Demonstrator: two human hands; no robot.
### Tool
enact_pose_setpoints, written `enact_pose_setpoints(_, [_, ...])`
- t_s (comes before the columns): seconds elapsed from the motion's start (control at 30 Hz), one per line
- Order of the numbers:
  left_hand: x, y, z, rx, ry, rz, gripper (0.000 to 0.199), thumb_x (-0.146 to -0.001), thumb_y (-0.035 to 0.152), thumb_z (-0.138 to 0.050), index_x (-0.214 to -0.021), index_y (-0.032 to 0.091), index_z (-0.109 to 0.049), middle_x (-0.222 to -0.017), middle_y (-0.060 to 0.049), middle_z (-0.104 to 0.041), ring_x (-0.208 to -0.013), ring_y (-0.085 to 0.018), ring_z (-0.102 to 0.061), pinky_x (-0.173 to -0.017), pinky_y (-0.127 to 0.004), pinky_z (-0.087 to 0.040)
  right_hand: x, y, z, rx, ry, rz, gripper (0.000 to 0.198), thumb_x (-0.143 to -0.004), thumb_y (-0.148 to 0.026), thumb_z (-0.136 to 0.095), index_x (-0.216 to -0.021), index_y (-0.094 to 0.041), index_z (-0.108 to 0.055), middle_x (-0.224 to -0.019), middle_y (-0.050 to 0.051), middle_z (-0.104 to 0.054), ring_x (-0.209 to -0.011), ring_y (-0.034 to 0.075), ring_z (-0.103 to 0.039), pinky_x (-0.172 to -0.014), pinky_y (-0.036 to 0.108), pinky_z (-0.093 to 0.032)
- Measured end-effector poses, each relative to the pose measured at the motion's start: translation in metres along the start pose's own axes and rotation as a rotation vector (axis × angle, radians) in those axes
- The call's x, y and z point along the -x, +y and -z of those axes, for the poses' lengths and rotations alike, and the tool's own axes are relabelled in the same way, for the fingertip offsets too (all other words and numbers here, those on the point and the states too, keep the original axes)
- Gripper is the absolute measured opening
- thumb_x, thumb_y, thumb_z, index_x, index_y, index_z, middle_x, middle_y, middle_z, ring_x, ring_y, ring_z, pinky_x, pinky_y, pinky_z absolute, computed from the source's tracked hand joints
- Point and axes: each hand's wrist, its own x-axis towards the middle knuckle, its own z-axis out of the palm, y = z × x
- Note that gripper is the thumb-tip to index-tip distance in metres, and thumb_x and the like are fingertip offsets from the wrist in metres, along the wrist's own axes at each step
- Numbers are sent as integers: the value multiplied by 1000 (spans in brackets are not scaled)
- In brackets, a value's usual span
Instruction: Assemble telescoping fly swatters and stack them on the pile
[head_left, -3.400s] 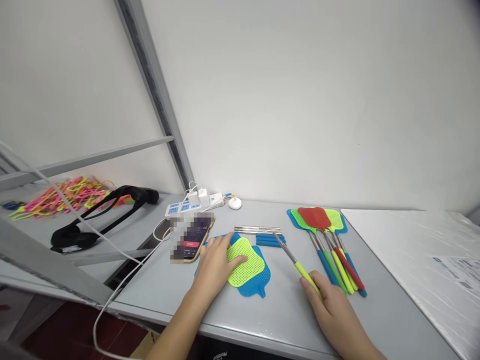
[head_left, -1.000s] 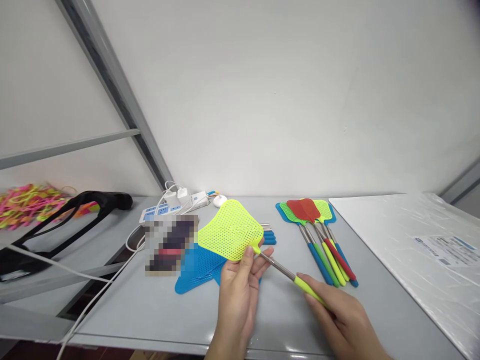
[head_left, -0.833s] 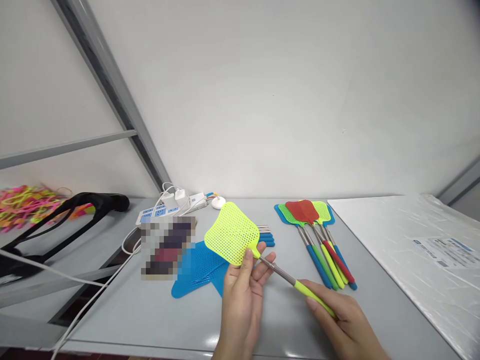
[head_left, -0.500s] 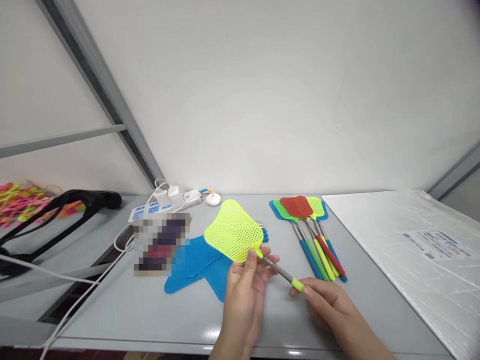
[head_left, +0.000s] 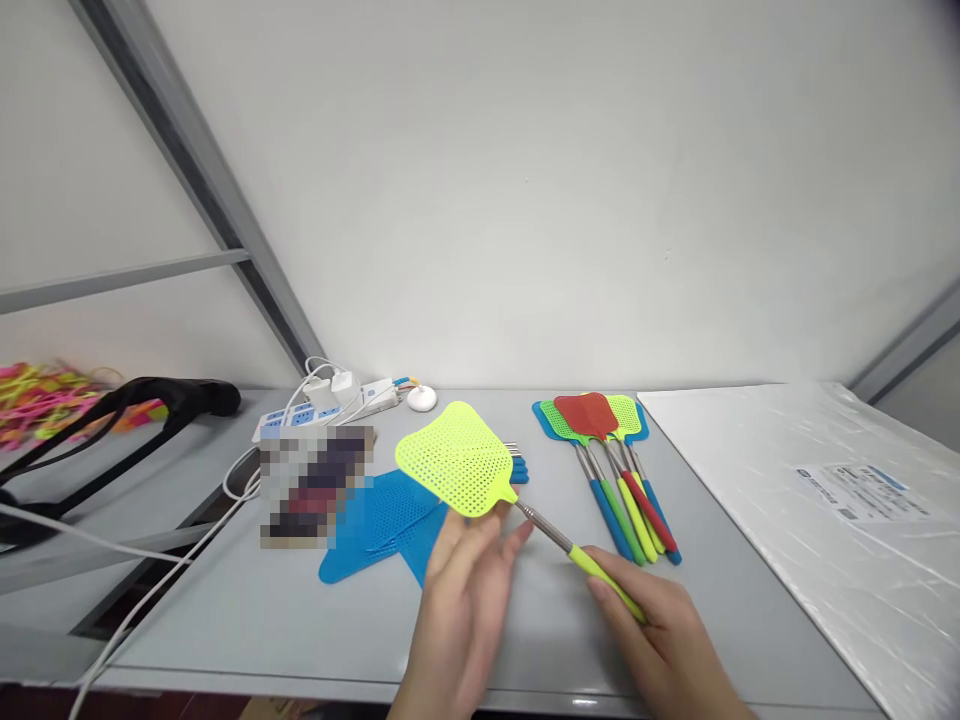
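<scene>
A yellow-green fly swatter (head_left: 459, 462) with a perforated head and a metal shaft is held up over the table. My right hand (head_left: 649, 625) is closed around its yellow-green grip. Just below the swatter's head is my left hand (head_left: 465, 590), fingers apart and no longer clasped on the neck; its fingertips are partly hidden behind the head. Blue swatter heads (head_left: 397, 515) lie on the table beyond my left hand, partly covered. Several metal rods with blue grips (head_left: 517, 465) show behind the yellow-green head.
Several finished-looking swatters in blue, green, yellow and red (head_left: 619, 490) lie fanned at the right. Beside them is a white wrapped panel (head_left: 787, 480). A power strip (head_left: 300, 415) with cables, a white round device (head_left: 422, 399) and a black frame-like object (head_left: 180, 410) are at the left.
My left hand has released the swatter's neck and opened beneath its head. My right hand has gone from pinching the grip's upper end to wrapping more of the handle.
</scene>
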Motion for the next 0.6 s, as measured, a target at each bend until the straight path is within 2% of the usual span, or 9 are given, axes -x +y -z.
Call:
enact_pose_setpoints(0.07, [7, 5, 1, -66, -9, -70, 32, -78, 18, -73, -109, 24, -69, -129, -9, -61, -129, -29, -47, -102, -44, -44, 2, 2, 0, 213, 62, 210, 29, -94, -24, -51, -119, -21, -65, -92, 5, -74, -77, 16, -69, -71, 22, -51])
enact_pose_setpoints(0.13, [7, 5, 1, -77, 47, -46, 33, -81, 28, -72, -113, 21, -68, -128, -13, -61, -129, -31, -48, -99, -45, -45, 3, 5, -1, 362, 91, 339, 32, -94, -19, -51, -124, -20, -62, -85, 5, -74, -68, 15, -69, -66, 22, -51])
enact_pose_setpoints(0.23, [-1, -4, 3, -81, 202, -50, 37, -85, 41, -68, -114, 18, -68, -124, -16, -64, -125, -32, -52, -91, -42, -50, 3, 5, -3, 431, 52, 384, 33, -93, -20, -51, -123, -19, -63, -68, 2, -69, -54, 15, -63, -56, 23, -48])
enact_pose_setpoints(0.3, [-7, -15, 5, -88, 238, -95, 35, -85, 41, -68, -112, 19, -69, -122, -14, -65, -123, -29, -54, -87, -37, -51, 3, 1, -4, 339, -26, 259, 30, -94, -24, -50, -119, -20, -65, -65, 1, -67, -54, 15, -62, -55, 23, -47])
enact_pose_setpoints(0.4, [-8, -28, 10, -60, 237, -108, 31, -85, 43, -68, -103, 18, -72, -115, -12, -68, -118, -26, -58, -86, -33, -50, -1, -10, -2, 29, -150, -87, 27, -94, -38, -51, -102, -22, -72, -74, 3, -68, -68, 17, -64, -63, 23, -48])
enact_pose_setpoints(0.43, [-8, -29, 11, -55, 235, -105, 31, -85, 44, -67, -100, 17, -72, -113, -12, -69, -117, -25, -59, -87, -33, -50, -3, -13, -2, -96, -188, -212, 30, -93, -44, -52, -95, -22, -73, -70, 2, -66, -65, 16, -61, -60, 23, -47])
enact_pose_setpoints(0.47, [-7, -29, 12, -58, 231, -106, 32, -86, 44, -67, -99, 16, -73, -111, -12, -70, -116, -25, -59, -88, -33, -49, -5, -16, -1, -230, -226, -333, 34, -92, -49, -53, -90, -21, -73, -61, 0, -60, -57, 14, -55, -54, 22, -43])
enact_pose_setpoints(0.53, [-7, -24, 13, -70, 201, -103, 32, -87, 44, -66, -98, 15, -73, -108, -13, -70, -115, -25, -59, -91, -35, -48, -9, -18, -2, -517, -293, -547, 38, -90, -54, -55, -88, -18, -71, -46, -6, -37, -42, 7, -31, -42, 20, -28])
enact_pose_setpoints(0.6, [-10, -15, 12, -85, 155, -90, 31, -87, 43, -66, -98, 15, -72, -108, -13, -70, -115, -26, -59, -90, -36, -48, -12, -17, -4, -797, -342, -686, 39, -90, -54, -56, -92, -17, -68, -45, -11, -20, -41, 6, -13, -40, 20, -15])
